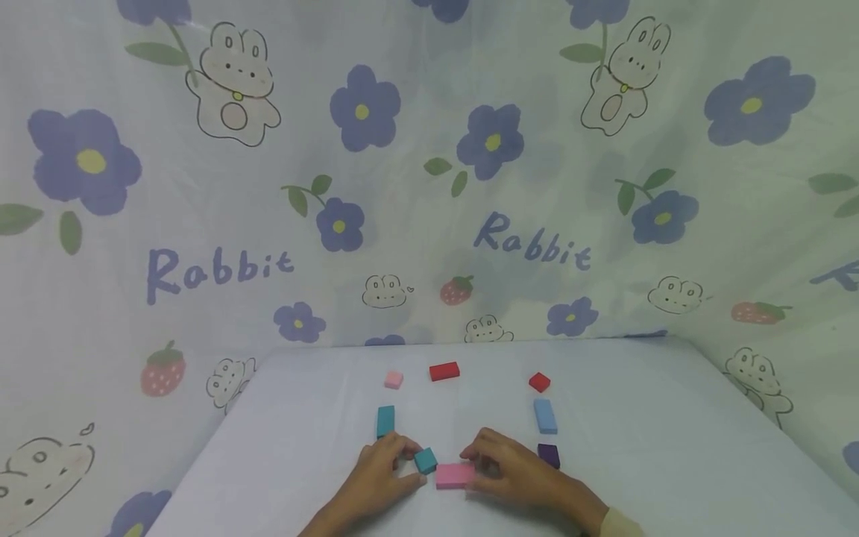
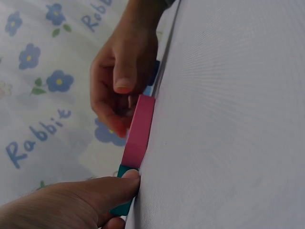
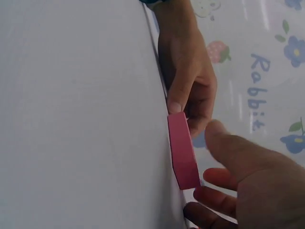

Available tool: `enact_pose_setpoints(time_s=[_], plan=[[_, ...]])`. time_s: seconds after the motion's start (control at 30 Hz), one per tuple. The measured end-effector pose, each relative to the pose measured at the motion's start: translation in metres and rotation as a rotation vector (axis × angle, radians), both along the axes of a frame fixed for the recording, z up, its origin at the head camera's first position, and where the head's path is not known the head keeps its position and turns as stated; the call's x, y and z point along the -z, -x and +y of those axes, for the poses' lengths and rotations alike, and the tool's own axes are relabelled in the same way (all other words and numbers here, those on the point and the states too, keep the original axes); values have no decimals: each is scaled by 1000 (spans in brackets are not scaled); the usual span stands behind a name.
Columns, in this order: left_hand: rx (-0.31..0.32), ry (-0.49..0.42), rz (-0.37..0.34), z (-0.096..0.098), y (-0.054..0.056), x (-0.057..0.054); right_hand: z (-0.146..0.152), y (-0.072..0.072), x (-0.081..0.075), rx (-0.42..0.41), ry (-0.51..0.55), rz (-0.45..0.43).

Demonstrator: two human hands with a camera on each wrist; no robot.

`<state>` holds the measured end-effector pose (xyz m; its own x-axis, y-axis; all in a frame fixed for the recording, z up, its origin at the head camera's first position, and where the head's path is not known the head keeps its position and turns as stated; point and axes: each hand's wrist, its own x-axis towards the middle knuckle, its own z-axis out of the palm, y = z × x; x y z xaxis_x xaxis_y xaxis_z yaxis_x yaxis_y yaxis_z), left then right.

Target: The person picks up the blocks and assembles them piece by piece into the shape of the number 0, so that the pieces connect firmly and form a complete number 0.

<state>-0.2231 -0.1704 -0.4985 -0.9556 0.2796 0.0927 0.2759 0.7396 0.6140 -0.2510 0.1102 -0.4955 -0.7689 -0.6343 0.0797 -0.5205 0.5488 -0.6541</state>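
My left hand pinches a small teal cube between thumb and fingers, low over the white table. A pink rectangular block lies directly to the right of the cube; in the left wrist view the thumb rests on the teal cube, right at the end of the pink block. Around the pink block's right end is my right hand, its fingers loosely bent. The right wrist view has its thumb standing apart from the pink block, with fingertips beside the near end.
A teal block stands beyond my left hand. Farther back lie a light pink block, a red block and a red cube. At right are a light blue block and a dark purple one. A rabbit-print curtain surrounds the table.
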Motion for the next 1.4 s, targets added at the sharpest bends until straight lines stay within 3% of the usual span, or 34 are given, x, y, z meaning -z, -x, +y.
enact_pose_setpoints(time_s=[0.23,0.47,0.8,1.0,1.17,1.4], plan=[[-1,7,14,-1,1,0,12,6,-20,-28,86,-26],[12,-3,34,0,2,-1,51,13,-36,-33,159,168],[10,13,69,-5,4,-2,111,8,-26,47,153,230],[-2,10,52,-9,3,0,120,7,-20,38,105,174],[20,-1,47,-7,4,5,128,6,-11,33,72,176],[29,3,50,-3,3,3,131,4,-5,56,53,145]])
